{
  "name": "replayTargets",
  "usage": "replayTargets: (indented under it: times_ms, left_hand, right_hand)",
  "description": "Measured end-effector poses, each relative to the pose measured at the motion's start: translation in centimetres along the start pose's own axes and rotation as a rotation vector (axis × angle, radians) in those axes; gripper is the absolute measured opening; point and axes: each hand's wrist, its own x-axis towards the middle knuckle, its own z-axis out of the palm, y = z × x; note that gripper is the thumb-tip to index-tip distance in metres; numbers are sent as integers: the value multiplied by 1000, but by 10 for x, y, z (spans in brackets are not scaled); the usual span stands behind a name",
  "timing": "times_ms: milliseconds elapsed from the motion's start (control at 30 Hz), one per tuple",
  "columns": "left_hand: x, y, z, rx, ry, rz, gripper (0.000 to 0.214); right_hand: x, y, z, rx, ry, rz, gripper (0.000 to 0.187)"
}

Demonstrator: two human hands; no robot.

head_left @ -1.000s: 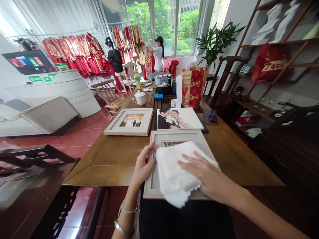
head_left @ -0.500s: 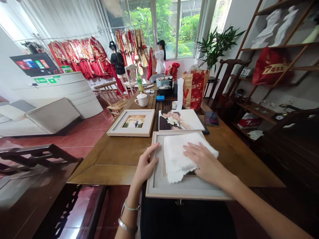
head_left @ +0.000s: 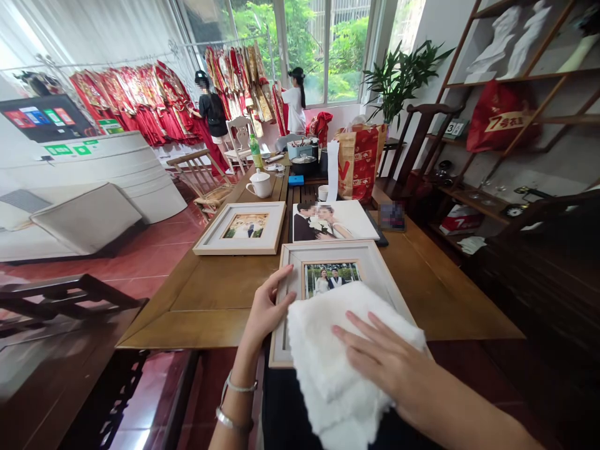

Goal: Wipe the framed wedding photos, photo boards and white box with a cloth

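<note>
A pale wooden picture frame point(head_left: 375, 265) with a small couple photo lies at the near edge of the wooden table point(head_left: 220, 300), hanging over towards me. My left hand point(head_left: 265, 309) grips its left edge, thumb on the front. My right hand point(head_left: 382, 359) lies flat, fingers spread, on a white fluffy cloth point(head_left: 328, 369) that covers the frame's lower half and droops past its near edge.
A second framed photo point(head_left: 242, 226) and an unframed wedding print point(head_left: 330, 220) lie further back. Behind them stand a white teapot point(head_left: 259, 183), a red paper bag point(head_left: 359, 159), boxes and a green bottle. Two people stand by racks of red garments. Shelving lines the right wall.
My right hand has drawn the cloth from the frame's upper part down to its near edge, uncovering the photo. My left hand stays on the left edge.
</note>
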Motion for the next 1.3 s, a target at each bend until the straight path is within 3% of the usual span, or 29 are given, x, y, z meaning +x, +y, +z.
replayTargets:
  times_ms: [200,333,400,533,667,800,900,1067,1300]
  left_hand:
    - [0,0,-2,-9,-14,-15,48]
    - [0,1,-2,-16,-12,2,45]
    - [0,0,-2,-14,-3,14,40]
    - [1,-1,-3,-3,-1,33,35]
    - [1,-1,-3,-8,6,47,29]
    - [2,0,-1,-50,31,59,14]
    - [3,0,0,-81,42,66,18]
    - [3,-1,0,-71,54,63,17]
    - [2,-4,2,-42,65,59,11]
  right_hand:
    - [-34,49,6,-268,242,226,75]
    - [-15,85,3,-312,358,440,68]
    - [4,98,-3,-273,365,475,70]
    - [48,105,-20,-230,266,403,71]
    - [94,97,-33,-189,162,214,74]
    - [131,86,-35,-177,82,-28,75]
    - [145,80,-32,-178,52,-122,78]
    - [123,83,-26,-238,87,17,76]
    - [42,116,-30,-233,159,298,87]
